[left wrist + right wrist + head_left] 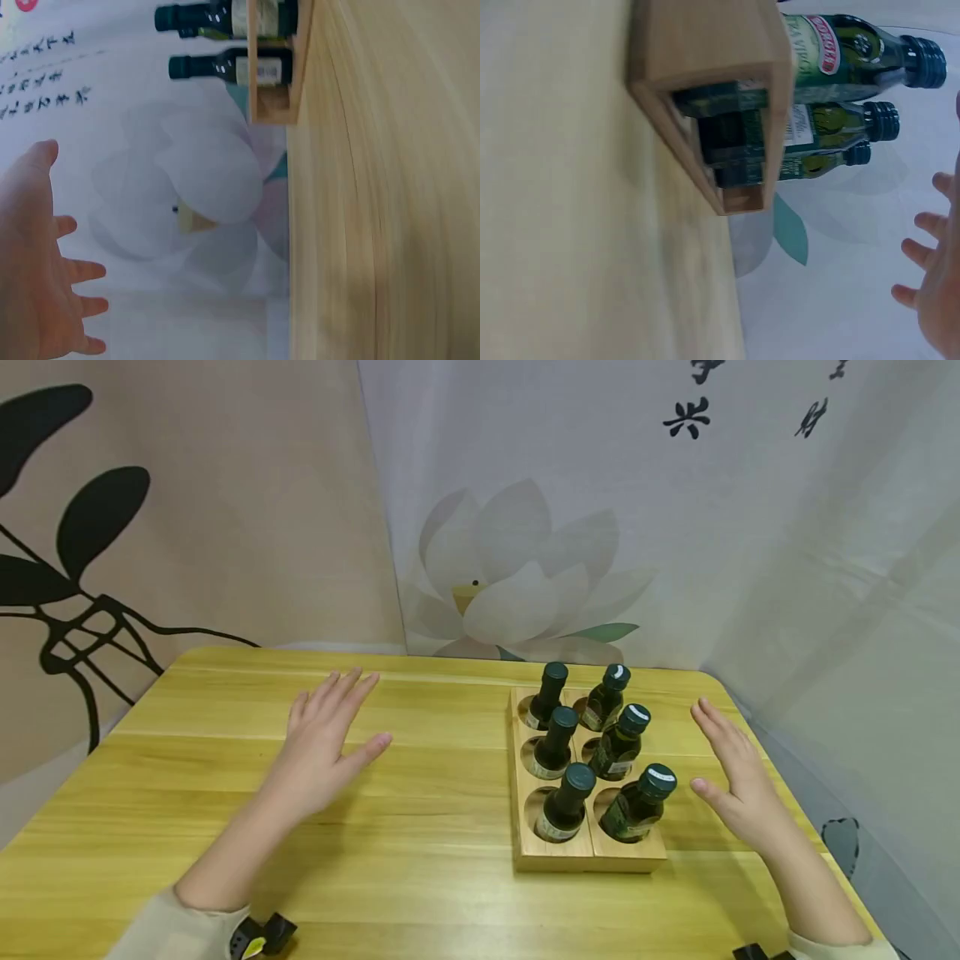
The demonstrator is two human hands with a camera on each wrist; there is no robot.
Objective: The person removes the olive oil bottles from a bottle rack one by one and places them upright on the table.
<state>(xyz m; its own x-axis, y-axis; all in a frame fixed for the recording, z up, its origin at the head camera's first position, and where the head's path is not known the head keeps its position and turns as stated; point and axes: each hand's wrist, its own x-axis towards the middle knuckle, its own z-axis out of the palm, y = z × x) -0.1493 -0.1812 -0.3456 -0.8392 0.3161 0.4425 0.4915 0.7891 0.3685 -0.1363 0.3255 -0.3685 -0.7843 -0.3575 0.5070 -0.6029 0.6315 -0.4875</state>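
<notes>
A wooden rack (555, 863) stands right of centre on the table, with round holes in two columns. Slim dark bottles (558, 814) with dark caps lean in its left column. In the right column stand wider green glass bottles (628, 818); in the right wrist view one green bottle (855, 56) shows a label reading "extra virgin". My left hand (318, 760) hovers over the table left of the rack, fingers extended, touching nothing. Just right of the rack, my right hand (738, 785) is raised with straight fingers and thumb apart, holding nothing.
The yellow wooden table (405, 893) has rounded far corners. Behind it hangs a cloth backdrop (322, 527) printed with a lotus, dark leaves and characters. Small black devices (262, 935) are worn at the wrists.
</notes>
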